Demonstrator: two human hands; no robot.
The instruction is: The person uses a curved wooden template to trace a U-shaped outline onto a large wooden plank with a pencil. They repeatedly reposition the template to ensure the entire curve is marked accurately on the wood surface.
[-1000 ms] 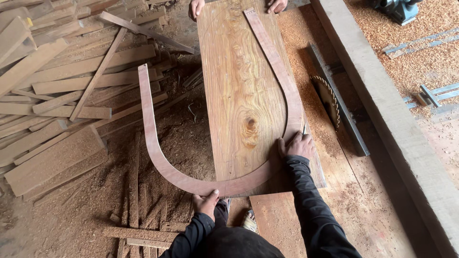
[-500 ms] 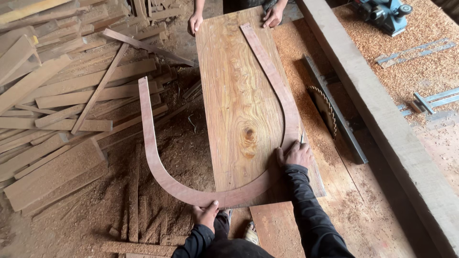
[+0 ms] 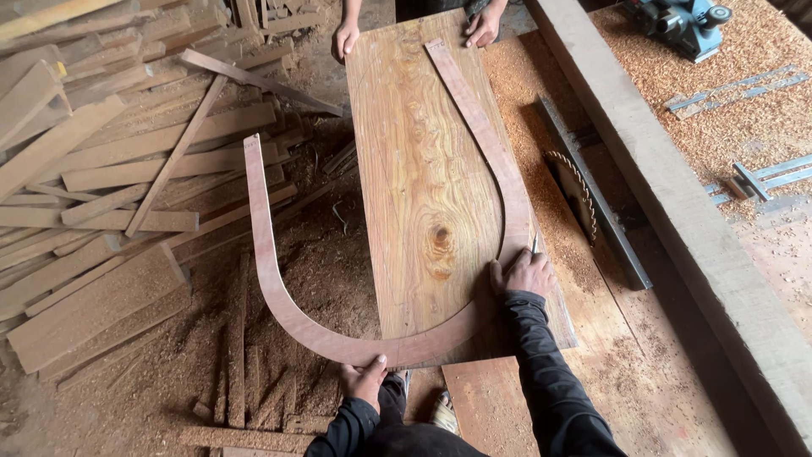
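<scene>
A thin reddish U-shaped template (image 3: 269, 279) lies half on a long wooden board (image 3: 414, 161) with a dark knot. My left hand (image 3: 365, 377) grips the template's curved bottom at the board's near end. My right hand (image 3: 526, 272) presses on the template's right arm and holds a pencil (image 3: 536, 244) against its outer edge. At the board's far end another person's two hands (image 3: 345, 38) (image 3: 484, 30) hold the board's corners.
A circular saw blade (image 3: 575, 193) sticks up from the sawdust-covered table right of the board. A pile of wood offcuts (image 3: 110, 161) fills the left. A thick beam (image 3: 677, 195) runs along the right, with a blue power tool (image 3: 681, 24) beyond.
The view shifted slightly a second ago. My hands and the template stay almost where they were; the template's free left arm sits a little higher.
</scene>
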